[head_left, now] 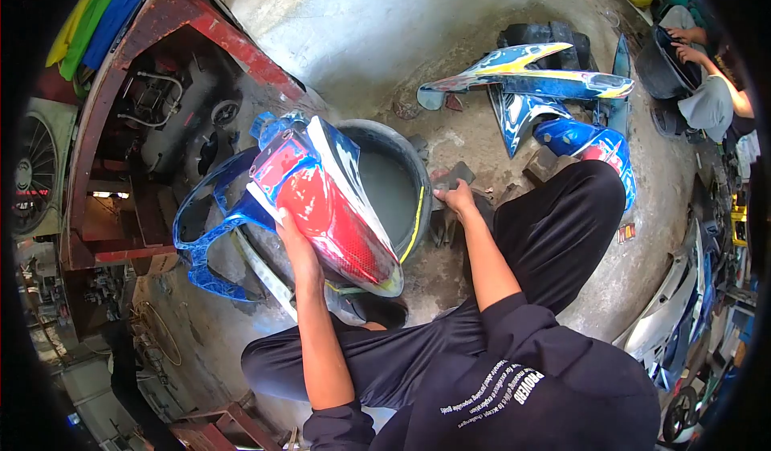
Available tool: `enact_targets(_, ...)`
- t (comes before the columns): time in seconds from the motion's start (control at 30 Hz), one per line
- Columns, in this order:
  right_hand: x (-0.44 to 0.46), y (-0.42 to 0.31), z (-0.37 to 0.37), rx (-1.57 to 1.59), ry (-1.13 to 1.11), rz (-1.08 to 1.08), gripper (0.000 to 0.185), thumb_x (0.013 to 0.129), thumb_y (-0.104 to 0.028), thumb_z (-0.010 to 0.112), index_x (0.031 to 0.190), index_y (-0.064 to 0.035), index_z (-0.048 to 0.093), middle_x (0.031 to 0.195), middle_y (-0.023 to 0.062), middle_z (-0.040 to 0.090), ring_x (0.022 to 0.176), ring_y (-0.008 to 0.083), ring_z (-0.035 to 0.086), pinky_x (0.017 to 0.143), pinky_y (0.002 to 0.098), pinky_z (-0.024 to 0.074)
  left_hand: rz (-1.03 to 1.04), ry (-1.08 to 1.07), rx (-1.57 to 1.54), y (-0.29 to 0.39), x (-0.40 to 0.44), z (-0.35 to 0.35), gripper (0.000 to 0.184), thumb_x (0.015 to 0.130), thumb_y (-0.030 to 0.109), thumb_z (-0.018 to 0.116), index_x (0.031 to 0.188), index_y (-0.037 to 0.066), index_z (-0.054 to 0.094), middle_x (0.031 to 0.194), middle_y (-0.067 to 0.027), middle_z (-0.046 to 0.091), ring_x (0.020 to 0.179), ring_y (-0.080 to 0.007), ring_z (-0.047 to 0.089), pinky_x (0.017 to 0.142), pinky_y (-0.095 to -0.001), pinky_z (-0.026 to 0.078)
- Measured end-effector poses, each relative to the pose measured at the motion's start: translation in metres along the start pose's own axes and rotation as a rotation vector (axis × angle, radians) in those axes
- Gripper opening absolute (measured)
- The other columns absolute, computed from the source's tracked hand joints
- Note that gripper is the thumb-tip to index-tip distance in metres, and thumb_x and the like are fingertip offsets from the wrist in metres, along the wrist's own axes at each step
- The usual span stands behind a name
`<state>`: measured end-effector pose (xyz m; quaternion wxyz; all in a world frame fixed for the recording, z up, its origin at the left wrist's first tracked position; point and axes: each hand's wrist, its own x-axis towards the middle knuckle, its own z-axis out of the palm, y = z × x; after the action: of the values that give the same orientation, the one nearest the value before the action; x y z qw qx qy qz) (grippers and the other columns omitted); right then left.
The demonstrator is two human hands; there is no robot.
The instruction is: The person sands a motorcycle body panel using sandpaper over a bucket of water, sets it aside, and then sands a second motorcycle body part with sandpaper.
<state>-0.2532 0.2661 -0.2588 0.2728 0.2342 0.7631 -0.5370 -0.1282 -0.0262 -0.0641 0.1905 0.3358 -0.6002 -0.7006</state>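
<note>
A glossy red, white and blue plastic panel leans over the left side of a dark tub of grey water. My left hand is on the panel's left edge, its fingers partly hidden behind or beneath it. Right of the tub, my right hand grips a small grey sanding pad. The pad is apart from the panel. Left of the tub lies a blue frame-like plastic part with large openings.
More painted panels lie on the floor ahead, near a stone block. A red metal frame stands left. At upper right, another person's hands are at a black container. White panels lie at right.
</note>
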Motion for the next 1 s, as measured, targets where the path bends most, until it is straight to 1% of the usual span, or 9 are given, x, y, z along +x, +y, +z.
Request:
enact_targets(0.17,-0.027,-0.002,0.003,-0.019,0.178,-0.060,0.099,0.074,-0.016,0.087,0.150,0.0058,0.028,0.134,0.0260,0.057,0.122,0.0291,0.058,0.101,0.0375,0.0465,-0.002,-0.044,-0.019,0.000,0.003,-0.003,0.066,0.106,0.047,0.039,0.150,0.000,0.028,0.143,-0.0152,0.047,0.130,-0.0239,0.048,0.112,-0.0390,0.035)
enact_targets(0.23,-0.032,0.002,0.006,0.461,0.196,-0.060,0.097,0.077,-0.010,0.084,0.152,0.0052,0.024,0.134,0.0269,0.057,0.122,0.0296,0.057,0.100,0.0362,0.0467,-0.014,-0.035,-0.027,0.001,0.002,-0.003,0.066,0.106,0.046,0.039,0.150,-0.001,0.028,0.143,-0.0153,0.047,0.130,-0.0241,0.048,0.112,-0.0391,0.035)
enact_targets(0.37,-0.063,-0.026,0.009,0.331,0.320,-0.110,0.090,0.081,-0.001,0.077,0.151,0.0053,0.021,0.132,0.0267,0.058,0.117,0.0273,0.061,0.096,0.0367,0.0500,-0.005,-0.029,-0.020,0.001,0.001,-0.002,0.067,0.106,0.047,0.040,0.151,-0.001,0.026,0.146,-0.0158,0.045,0.131,-0.0241,0.046,0.113,-0.0389,0.033)
enact_targets(0.5,0.028,0.056,0.018,0.529,0.084,-0.200,0.079,0.081,-0.002,0.077,0.146,0.0050,0.034,0.126,0.0228,0.063,0.115,0.0246,0.063,0.095,0.0392,0.0501,0.007,-0.030,-0.011,0.002,0.000,-0.001,0.069,0.105,0.047,0.041,0.152,0.000,0.025,0.147,-0.0161,0.044,0.133,-0.0242,0.045,0.113,-0.0387,0.032)
enact_targets(0.57,0.041,0.069,0.015,0.595,0.052,0.082,0.059,0.080,-0.005,0.079,0.131,0.0025,0.051,0.115,0.0167,0.068,0.109,0.0218,0.065,0.096,0.0406,0.0487,0.007,-0.030,-0.018,0.004,-0.001,0.000,0.069,0.105,0.047,0.041,0.153,0.000,0.025,0.147,-0.0161,0.044,0.133,-0.0243,0.045,0.113,-0.0386,0.032)
enact_targets(0.7,-0.045,-0.011,-0.007,0.637,0.088,0.068,0.058,0.078,-0.010,0.081,0.128,0.0034,0.053,0.113,0.0127,0.068,0.105,0.0211,0.065,0.100,0.0410,0.0451,-0.010,-0.032,-0.043,0.003,0.000,0.000,0.069,0.105,0.048,0.042,0.152,0.000,0.026,0.146,-0.0160,0.045,0.132,-0.0246,0.046,0.113,-0.0383,0.033)
enact_targets(0.77,-0.055,-0.028,-0.021,0.626,-0.216,0.051,0.098,0.073,-0.016,0.083,0.147,0.0153,0.026,0.148,0.0222,0.043,0.137,0.0300,0.043,0.113,0.0364,0.0323,-0.004,-0.027,-0.027,0.002,0.001,-0.002,0.069,0.105,0.048,0.043,0.152,0.000,0.027,0.145,-0.0160,0.045,0.131,-0.0246,0.046,0.113,-0.0382,0.033)
enact_targets(0.8,-0.057,-0.032,-0.021,0.624,-0.218,0.051,0.098,0.073,-0.016,0.083,0.147,0.0153,0.026,0.148,0.0222,0.043,0.137,0.0300,0.043,0.113,0.0364,0.0323,0.003,-0.026,-0.010,0.002,0.002,-0.002,0.069,0.105,0.048,0.043,0.152,0.000,0.027,0.145,-0.0160,0.046,0.131,-0.0246,0.046,0.112,-0.0381,0.033)
enact_targets(1.0,-0.114,-0.092,-0.037,0.484,0.016,-0.187,0.065,0.089,-0.036,0.074,0.125,0.0135,0.052,0.120,0.0164,0.063,0.109,0.0184,0.057,0.096,0.0322,0.0420,0.034,0.002,0.047,0.004,-0.001,0.000,0.070,0.104,0.047,0.043,0.151,-0.002,0.027,0.145,-0.0173,0.046,0.131,-0.0251,0.046,0.112,-0.0379,0.034)
